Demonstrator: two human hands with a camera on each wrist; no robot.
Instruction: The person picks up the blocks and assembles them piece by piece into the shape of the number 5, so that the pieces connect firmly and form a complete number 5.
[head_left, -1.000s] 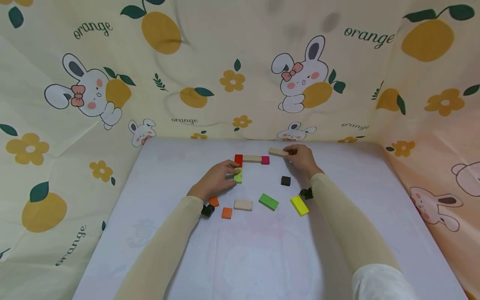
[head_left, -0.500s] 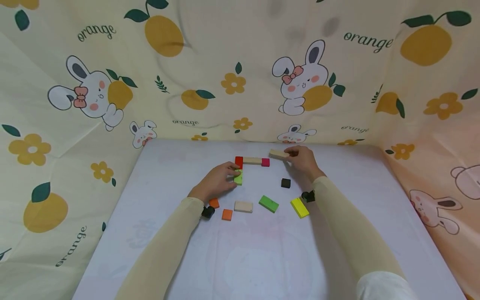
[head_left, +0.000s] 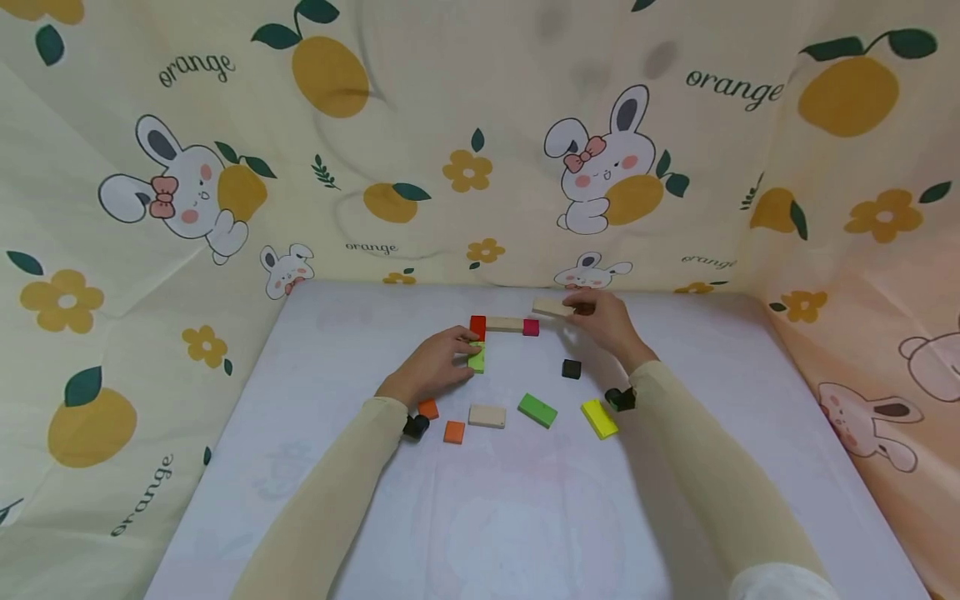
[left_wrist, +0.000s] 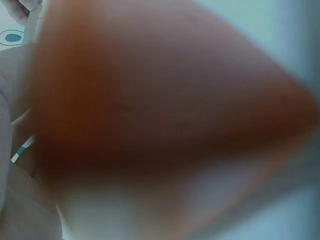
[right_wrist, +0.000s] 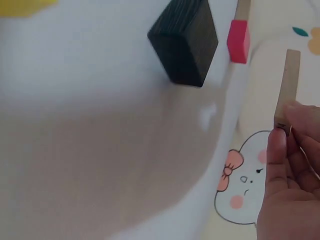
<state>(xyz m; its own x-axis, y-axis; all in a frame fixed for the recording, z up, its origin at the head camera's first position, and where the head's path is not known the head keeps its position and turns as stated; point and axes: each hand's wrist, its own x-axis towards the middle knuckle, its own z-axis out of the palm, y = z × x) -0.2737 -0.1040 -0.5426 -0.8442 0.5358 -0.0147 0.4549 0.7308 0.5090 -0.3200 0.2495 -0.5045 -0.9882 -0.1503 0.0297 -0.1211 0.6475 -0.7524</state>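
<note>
Across this white desk [head_left: 540,508], the right hand [head_left: 609,323] pinches one end of a plain wooden block [head_left: 550,307], held up near the back edge. Probably light, stiff, grippy, tough; I'd grab mid-length so it won't tip. Left hand [head_left: 429,363] pinches the smaller lime block [head_left: 476,364] beside the red one [head_left: 477,326].

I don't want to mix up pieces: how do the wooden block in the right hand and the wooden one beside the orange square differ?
The held block looks long and narrow; the loose block is broader for its length. The held block is pinched in the right hand; the loose block lies flat on the table, untouched. Both are pale wood.
</note>
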